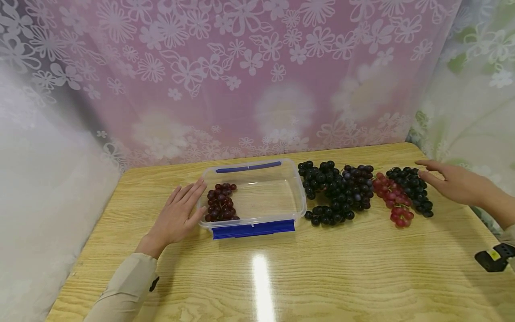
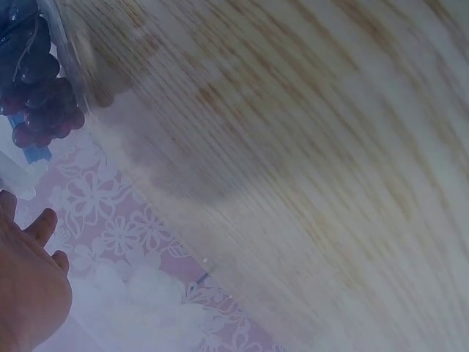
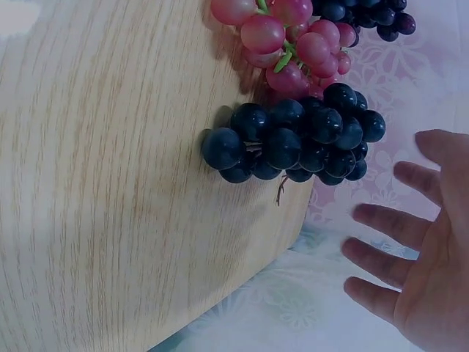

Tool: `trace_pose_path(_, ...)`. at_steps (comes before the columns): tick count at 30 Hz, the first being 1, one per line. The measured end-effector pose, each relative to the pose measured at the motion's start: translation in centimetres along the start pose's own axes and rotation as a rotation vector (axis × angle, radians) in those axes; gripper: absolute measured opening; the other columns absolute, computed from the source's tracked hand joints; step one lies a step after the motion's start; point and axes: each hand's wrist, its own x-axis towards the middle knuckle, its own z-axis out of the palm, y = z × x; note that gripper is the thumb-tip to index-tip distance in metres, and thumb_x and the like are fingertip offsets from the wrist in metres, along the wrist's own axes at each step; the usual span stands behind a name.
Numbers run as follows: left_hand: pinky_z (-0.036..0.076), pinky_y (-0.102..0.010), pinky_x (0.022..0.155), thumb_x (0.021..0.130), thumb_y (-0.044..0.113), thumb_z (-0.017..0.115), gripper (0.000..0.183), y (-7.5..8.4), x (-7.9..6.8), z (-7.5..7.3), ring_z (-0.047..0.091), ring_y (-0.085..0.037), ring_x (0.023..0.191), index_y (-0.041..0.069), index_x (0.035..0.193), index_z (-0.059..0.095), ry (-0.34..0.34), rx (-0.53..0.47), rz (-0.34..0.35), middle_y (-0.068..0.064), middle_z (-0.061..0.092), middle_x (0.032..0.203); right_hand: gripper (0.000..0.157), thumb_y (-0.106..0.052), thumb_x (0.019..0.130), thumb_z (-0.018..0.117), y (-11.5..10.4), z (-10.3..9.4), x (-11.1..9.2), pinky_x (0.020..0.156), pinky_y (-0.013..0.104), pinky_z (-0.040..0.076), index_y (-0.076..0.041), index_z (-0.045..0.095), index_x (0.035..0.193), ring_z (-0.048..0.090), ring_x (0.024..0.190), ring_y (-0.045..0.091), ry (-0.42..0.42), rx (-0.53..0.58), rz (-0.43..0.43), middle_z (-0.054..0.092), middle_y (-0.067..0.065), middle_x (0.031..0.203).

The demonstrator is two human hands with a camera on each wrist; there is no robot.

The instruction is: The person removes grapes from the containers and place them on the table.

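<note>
My left hand [image 1: 177, 217] rests with straight fingers against the left rim of a clear plastic container [image 1: 265, 201] with blue clips. A bunch of dark red grapes [image 1: 220, 203] lies inside it, along the left wall. On the right, my right hand [image 1: 458, 181] hovers with fingers extended beside a bunch of black grapes [image 1: 412, 188]; in the right wrist view the hand is apart from those black grapes [image 3: 300, 139]. A bunch of pink-red grapes [image 1: 394, 197] lies against their left side.
Several overlapping bunches of black and dark purple grapes [image 1: 338, 188] lie just right of the container. The wooden table [image 1: 322, 277] ends at a pink floral curtain [image 1: 261, 80] behind and a pale floral cloth [image 1: 479, 112] at the right.
</note>
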Motion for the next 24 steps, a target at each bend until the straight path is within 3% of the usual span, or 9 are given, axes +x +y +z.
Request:
trace_pose_path(6,0.006,-0.046,0.115,0.102,0.042,0.038,0.061,-0.1,0.0,0.1,0.023,-0.032,0.139,0.012,0.153,0.024,0.009,0.010,0.011,-0.005,0.021,0.157,0.065,-0.040,0.105,0.033,-0.4,-0.2,0.0,0.096,0.071,0.020,0.002,0.016,0.151,0.023,0.122,0.063,0.088,-0.081,0.003,0.023,0.044,0.139)
trace_pose_path(9,0.006,-0.046,0.115,0.102,0.043,0.037,0.062,0.0,0.0,0.0,0.023,-0.031,0.140,0.014,0.154,0.022,0.003,0.016,0.011,-0.005,0.021,0.157,0.068,-0.045,0.104,0.032,-0.8,-0.1,-0.2,0.098,0.072,0.009,-0.004,0.011,0.153,0.012,0.127,0.062,0.110,-0.142,0.026,0.013,0.041,0.145)
trace_pose_path(17,0.006,-0.046,0.115,0.102,0.043,0.037,0.062,0.0,-0.1,0.0,0.022,-0.031,0.140,0.014,0.154,0.021,-0.002,0.014,0.003,-0.005,0.021,0.157,0.075,-0.057,0.099,0.032,-3.2,0.0,-0.4,0.097,0.075,-0.002,-0.017,0.003,0.156,0.005,0.130,0.060,0.118,-0.207,0.037,0.000,0.030,0.153)
trace_pose_path(24,0.005,-0.046,0.115,0.102,0.043,0.037,0.062,0.0,0.0,0.0,0.022,-0.031,0.140,0.015,0.154,0.020,-0.006,0.011,0.000,-0.005,0.020,0.157,0.071,-0.054,0.099,0.037,-6.2,-0.2,0.2,0.102,0.071,-0.007,-0.023,0.006,0.156,0.002,0.136,0.053,0.145,-0.184,-0.049,0.002,0.024,0.156)
